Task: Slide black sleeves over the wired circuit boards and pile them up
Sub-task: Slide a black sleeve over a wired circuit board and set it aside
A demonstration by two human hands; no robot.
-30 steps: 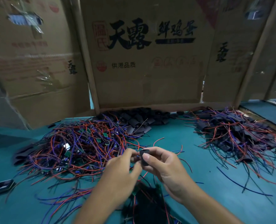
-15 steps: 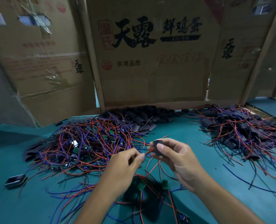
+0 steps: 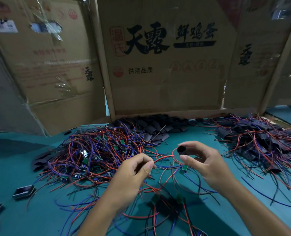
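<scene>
My right hand pinches a small black sleeve between thumb and forefinger, above the green table. My left hand pinches the ends of red and blue wires that run through the sleeve. A small green circuit board hangs on those wires just below the sleeve. A tangle of bare wired boards lies left of my hands. Loose black sleeves are heaped at the back centre. Sleeved boards are piled at the right.
Cardboard boxes wall off the back of the green table. Two small dark trays lie at the left edge. More loose wires and boards lie in front of my forearms.
My hands have moved apart. The left hand has drawn the wires out through the sleeve, and the green board has come into view below the sleeve.
</scene>
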